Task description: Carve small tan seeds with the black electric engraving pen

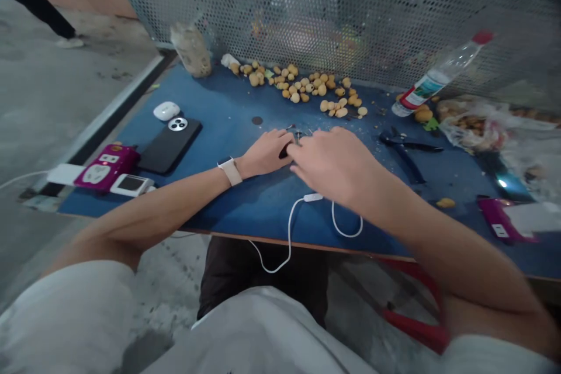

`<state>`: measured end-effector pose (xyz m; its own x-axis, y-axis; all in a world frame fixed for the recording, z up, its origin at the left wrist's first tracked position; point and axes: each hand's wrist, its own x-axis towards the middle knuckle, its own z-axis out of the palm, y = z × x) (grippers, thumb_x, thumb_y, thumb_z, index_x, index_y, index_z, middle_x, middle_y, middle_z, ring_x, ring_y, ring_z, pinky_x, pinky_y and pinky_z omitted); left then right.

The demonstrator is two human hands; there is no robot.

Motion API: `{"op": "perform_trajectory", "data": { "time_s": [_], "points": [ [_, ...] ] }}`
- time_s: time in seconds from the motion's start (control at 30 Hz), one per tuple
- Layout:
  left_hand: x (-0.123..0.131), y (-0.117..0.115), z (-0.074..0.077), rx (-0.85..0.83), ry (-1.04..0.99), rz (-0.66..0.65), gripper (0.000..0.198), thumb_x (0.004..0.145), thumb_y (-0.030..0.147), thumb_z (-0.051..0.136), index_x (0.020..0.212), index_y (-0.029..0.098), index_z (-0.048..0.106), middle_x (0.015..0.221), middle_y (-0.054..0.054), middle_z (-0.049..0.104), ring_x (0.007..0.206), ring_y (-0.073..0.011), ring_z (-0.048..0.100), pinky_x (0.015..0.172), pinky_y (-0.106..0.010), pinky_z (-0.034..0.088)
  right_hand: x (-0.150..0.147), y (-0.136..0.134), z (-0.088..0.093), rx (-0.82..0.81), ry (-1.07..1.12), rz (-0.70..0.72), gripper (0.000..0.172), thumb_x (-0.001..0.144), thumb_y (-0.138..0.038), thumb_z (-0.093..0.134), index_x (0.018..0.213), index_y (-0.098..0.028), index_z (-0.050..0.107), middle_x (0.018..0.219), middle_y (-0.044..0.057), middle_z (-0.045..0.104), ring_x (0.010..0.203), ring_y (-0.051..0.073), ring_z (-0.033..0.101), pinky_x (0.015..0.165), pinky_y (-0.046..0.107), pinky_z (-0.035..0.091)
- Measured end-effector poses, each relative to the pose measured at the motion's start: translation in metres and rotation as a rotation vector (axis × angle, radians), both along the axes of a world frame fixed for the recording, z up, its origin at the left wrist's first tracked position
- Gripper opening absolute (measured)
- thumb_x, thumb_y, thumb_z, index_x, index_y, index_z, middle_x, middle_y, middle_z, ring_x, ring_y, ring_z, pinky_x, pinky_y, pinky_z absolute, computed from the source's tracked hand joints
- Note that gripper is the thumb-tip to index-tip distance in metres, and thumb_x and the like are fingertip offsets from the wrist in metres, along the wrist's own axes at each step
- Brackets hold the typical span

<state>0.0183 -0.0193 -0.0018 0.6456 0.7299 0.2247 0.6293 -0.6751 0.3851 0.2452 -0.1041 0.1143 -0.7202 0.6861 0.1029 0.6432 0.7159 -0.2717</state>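
My left hand (268,153), with a watch on its wrist, is closed around a small dark object (284,151) over the middle of the blue tabletop (228,210). My right hand (335,158) meets it from the right, fingers curled in against the same dark object. Most of that object is hidden by the fingers, so I cannot make out what it is. Small dark bits (300,135) show just beyond the fingertips. A white cable (289,234) with a white plug part (312,197) lies below my right hand.
Longan-like round fruits (322,89) lie along the perforated metal screen (245,6). At left are a phone (169,149), a white case (166,110) and a magenta socket block (105,169). At right are dark-handled pliers (405,158), a tilted bottle (427,90) and plastic bags (464,123).
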Motion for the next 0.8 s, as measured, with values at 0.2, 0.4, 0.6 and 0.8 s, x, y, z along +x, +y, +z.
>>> {"op": "perform_trajectory", "data": {
  "time_s": [0.2, 0.4, 0.6, 0.8],
  "points": [
    [-0.01, 0.001, 0.004, 0.028, 0.012, -0.054, 0.016, 0.119, 0.031, 0.076, 0.133, 0.024, 0.071, 0.136, -0.019, 0.082, 0.122, -0.0421, 0.079, 0.106, -0.055, 0.063, 0.054, 0.041, -0.047, 0.081, -0.155, -0.47, 0.019, 0.121, -0.042, 0.078, 0.113, -0.025, 0.08, 0.102, 0.012, 0.088, 0.102, 0.036, 0.081, 0.076, 0.042, 0.041],
    [-0.012, 0.003, 0.003, 0.008, -0.017, -0.046, 0.016, 0.118, 0.034, 0.077, 0.13, 0.024, 0.072, 0.135, -0.018, 0.083, 0.124, -0.0413, 0.08, 0.111, -0.055, 0.064, 0.06, 0.045, -0.063, 0.025, -0.139, -0.493, 0.027, 0.116, -0.045, 0.087, 0.107, -0.026, 0.07, 0.11, 0.01, 0.086, 0.099, 0.031, 0.078, 0.077, 0.04, 0.039],
    [-0.013, 0.003, 0.008, -0.036, -0.018, -0.021, 0.02, 0.117, 0.036, 0.078, 0.132, 0.024, 0.072, 0.134, -0.017, 0.083, 0.126, -0.0411, 0.08, 0.112, -0.054, 0.064, 0.056, 0.043, -0.064, 0.0, -0.175, -0.42, 0.025, 0.122, -0.033, 0.076, 0.099, -0.024, 0.07, 0.126, 0.011, 0.086, 0.111, 0.03, 0.078, 0.082, 0.041, 0.044],
    [-0.011, 0.002, 0.007, -0.033, -0.044, 0.0, 0.02, 0.116, 0.033, 0.08, 0.129, 0.025, 0.068, 0.124, -0.014, 0.083, 0.12, -0.0388, 0.081, 0.108, -0.051, 0.063, 0.062, 0.052, -0.072, 0.034, -0.094, -0.589, 0.016, 0.116, -0.034, 0.08, 0.125, -0.024, 0.071, 0.128, 0.014, 0.082, 0.099, 0.031, 0.073, 0.081, 0.042, 0.042]
  ]
}}
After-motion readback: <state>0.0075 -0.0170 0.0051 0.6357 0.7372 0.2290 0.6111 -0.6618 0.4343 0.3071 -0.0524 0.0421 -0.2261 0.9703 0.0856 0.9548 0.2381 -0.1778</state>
